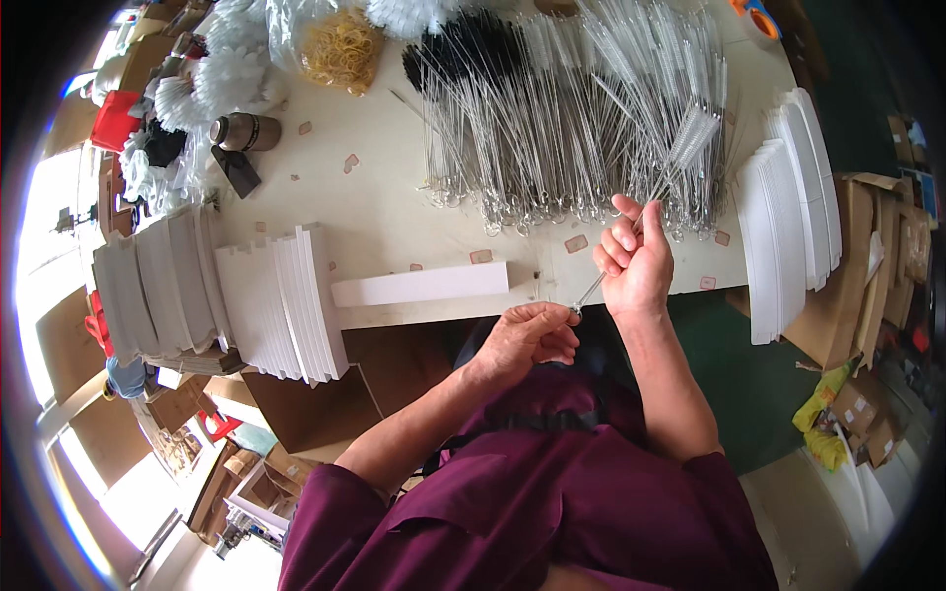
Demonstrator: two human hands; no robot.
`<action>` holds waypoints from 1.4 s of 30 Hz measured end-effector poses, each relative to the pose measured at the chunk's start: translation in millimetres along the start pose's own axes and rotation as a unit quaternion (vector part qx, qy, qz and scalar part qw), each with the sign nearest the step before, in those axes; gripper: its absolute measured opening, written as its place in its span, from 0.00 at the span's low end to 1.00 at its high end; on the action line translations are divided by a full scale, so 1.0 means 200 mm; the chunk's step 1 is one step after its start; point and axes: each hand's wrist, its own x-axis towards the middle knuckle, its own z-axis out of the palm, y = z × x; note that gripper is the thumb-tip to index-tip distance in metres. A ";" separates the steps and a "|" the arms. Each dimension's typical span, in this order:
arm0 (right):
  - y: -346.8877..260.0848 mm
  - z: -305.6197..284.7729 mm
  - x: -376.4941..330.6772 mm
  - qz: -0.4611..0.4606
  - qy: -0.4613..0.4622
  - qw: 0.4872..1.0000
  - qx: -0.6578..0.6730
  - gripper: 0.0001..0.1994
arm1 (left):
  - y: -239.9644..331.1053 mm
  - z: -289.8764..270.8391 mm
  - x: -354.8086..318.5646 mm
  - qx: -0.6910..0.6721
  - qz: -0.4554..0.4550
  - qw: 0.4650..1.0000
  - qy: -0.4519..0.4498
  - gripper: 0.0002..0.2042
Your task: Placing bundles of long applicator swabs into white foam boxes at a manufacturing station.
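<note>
In front of me at the table edge, both hands are on one wire-handled cleaning brush (694, 136) with pale bristles, slanting away to the upper right. My left hand (532, 340) pinches the looped end of its wire stem. Further up, my right hand (639, 261) has its fingers closed round the stem, palm partly turned up. Beyond my hands lies a wide row of similar brushes (552, 138), loops toward me, some with black bristles (473, 49) and others with pale ones. A narrow white box (424, 284) lies flat near the table edge, left of my hands.
Stacks of white boxes (281, 305) stand at the left, more white boxes (774, 236) at the right. A bag of yellow rubber bands (340, 49) and a metal bottle (251, 132) lie toward the back left. Orange-handled scissors (759, 20) sit far right. Cardboard boxes (852, 266) stand beyond.
</note>
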 end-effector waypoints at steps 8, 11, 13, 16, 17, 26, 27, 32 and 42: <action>-0.01 -0.05 0.00 -0.022 0.000 0.990 -0.137 0.22 | 0.11 -0.14 0.07 0.254 0.141 0.949 0.125 0.13; 0.03 -0.13 -0.02 -0.002 -0.001 0.986 -0.166 0.22 | 0.31 -0.30 0.20 0.376 0.256 0.856 0.247 0.12; 0.06 -0.18 -0.05 -0.007 -0.003 0.973 -0.232 0.20 | 0.44 -0.38 0.28 0.427 0.260 0.813 0.298 0.13; 0.11 -0.23 -0.07 0.029 -0.003 0.970 -0.242 0.20 | 0.56 -0.42 0.41 0.491 0.273 0.754 0.340 0.16; 0.13 -0.24 -0.08 0.041 -0.001 0.970 -0.241 0.20 | 0.58 -0.42 0.44 0.504 0.253 0.749 0.347 0.16; 0.19 -0.27 -0.07 0.071 -0.020 0.960 -0.269 0.19 | 0.58 -0.47 0.46 0.443 0.285 0.776 0.348 0.09; 0.18 -0.27 -0.06 0.071 -0.020 0.960 -0.269 0.19 | 0.59 -0.44 0.44 0.443 0.284 0.776 0.348 0.09; 0.17 -0.19 0.00 0.102 -0.062 0.970 -0.213 0.20 | 0.54 -0.25 0.30 0.515 0.421 0.693 0.279 0.04; 0.28 0.06 0.31 -0.063 -0.105 0.932 -0.341 0.18 | 0.54 -0.30 0.32 0.245 0.310 0.892 0.221 0.05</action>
